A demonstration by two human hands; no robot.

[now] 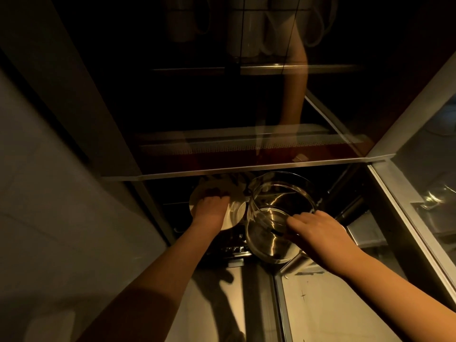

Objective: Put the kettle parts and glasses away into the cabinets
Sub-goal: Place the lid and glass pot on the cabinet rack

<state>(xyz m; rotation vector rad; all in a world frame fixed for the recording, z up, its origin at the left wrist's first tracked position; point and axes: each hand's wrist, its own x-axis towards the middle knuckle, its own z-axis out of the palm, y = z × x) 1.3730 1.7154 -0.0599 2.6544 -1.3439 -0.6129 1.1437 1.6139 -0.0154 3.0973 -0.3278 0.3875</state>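
Note:
A clear glass kettle body [276, 215] with a shiny metal bottom sits tilted at the mouth of a dark lower cabinet, in the middle of the head view. My right hand [318, 233] grips its near rim and side from the right. To its left lies a round pale kettle base [237, 213], and my left hand [209, 208] rests on top of it with fingers curled over its far part. Both forearms reach forward and down into the cabinet opening.
A dark glass cabinet door [246, 99] above reflects my arm and shows pale mugs [256, 28] behind it. An open glass door [419, 193] stands at the right with glassware [434, 198] seen through it. A pale wall panel [61, 193] fills the left. Light floor [333, 312] lies below.

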